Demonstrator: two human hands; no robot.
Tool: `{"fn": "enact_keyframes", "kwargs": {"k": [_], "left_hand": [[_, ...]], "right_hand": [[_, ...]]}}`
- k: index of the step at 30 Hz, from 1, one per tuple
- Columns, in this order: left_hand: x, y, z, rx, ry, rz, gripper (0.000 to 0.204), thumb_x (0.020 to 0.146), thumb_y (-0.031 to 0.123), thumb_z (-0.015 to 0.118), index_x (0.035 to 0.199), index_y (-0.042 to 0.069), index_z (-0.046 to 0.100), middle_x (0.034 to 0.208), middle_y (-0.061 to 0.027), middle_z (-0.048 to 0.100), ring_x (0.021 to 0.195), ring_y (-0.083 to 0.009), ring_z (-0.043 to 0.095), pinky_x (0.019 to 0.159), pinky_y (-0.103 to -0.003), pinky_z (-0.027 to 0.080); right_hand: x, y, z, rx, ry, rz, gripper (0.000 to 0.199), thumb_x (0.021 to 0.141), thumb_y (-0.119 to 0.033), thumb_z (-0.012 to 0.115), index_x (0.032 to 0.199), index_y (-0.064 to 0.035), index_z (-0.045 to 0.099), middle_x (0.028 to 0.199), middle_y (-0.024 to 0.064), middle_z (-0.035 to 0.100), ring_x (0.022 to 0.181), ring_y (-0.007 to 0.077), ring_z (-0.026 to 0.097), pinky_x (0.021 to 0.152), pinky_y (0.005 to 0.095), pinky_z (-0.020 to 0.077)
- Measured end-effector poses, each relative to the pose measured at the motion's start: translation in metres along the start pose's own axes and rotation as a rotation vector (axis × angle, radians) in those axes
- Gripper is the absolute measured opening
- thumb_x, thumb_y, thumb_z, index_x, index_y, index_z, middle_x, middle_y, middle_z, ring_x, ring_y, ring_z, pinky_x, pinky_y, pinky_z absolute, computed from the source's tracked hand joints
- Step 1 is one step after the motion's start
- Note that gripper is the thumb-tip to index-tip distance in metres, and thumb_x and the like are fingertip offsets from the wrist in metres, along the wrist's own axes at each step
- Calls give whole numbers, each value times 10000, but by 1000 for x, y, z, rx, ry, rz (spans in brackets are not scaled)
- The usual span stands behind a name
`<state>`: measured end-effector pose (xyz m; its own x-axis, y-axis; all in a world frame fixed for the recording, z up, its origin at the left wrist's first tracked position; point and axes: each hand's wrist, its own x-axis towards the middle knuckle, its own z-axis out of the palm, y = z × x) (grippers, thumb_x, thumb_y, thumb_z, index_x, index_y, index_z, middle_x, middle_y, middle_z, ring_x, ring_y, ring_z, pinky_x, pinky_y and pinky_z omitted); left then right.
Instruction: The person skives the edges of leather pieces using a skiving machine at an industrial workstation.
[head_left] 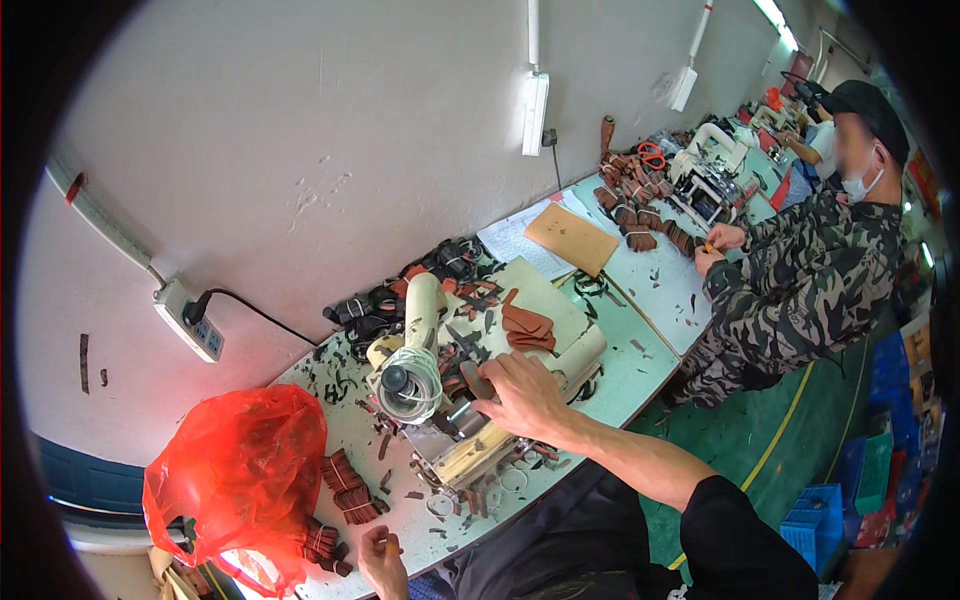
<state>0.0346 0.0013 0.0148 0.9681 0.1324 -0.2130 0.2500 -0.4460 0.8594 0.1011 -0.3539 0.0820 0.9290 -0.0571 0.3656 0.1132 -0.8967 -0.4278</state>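
Cream rounded machine [424, 300] on the pale table [410, 520]; at its near right, the right hand [525, 395] has its grip pinched on a flat brown piece [475, 379]; the left hand [382, 565], near the red translucent plastic bag [240, 470], curls, its hold impossible to tell

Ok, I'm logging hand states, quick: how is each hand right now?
Left hand: fingers curled near the red bag; whether it holds anything cannot be told.
Right hand: fingers bent at the cream machine; whether it grips anything cannot be told.
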Motion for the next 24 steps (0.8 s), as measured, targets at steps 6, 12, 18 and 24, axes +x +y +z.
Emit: {"fn": "enact_keyframes", "kwargs": {"k": [6,12,18,24], "left_hand": [[-23,-12,-19,-15,62,-168,205,823,64,611,1000,-39,621,797,-87,639,644,-115,588,563,-247,505],[-39,-30,-27,145,69,-227,213,810,61,623,1011,0,652,892,-128,693,762,-218,677,694,-309,522],[-43,-58,-57,348,180,-287,222,810,140,631,986,9,661,899,-152,693,793,-279,688,755,-368,525],[-26,-105,-92,291,387,-342,278,839,194,643,1004,-21,580,940,-179,651,852,-308,648,770,-392,499]], "right_hand": [[-6,11,19,6,39,11,148,757,-125,681,871,-53,620,763,100,571,744,306,572,653,429,456],[-2,59,2,338,226,389,94,912,-86,542,967,-45,606,847,139,631,790,310,627,740,352,484],[-5,27,-29,120,364,106,169,906,-67,566,1064,-9,568,975,125,542,767,254,559,650,332,453],[-63,-11,-17,335,203,211,96,910,-35,544,994,-3,577,874,68,537,679,137,475,580,253,384]]}}
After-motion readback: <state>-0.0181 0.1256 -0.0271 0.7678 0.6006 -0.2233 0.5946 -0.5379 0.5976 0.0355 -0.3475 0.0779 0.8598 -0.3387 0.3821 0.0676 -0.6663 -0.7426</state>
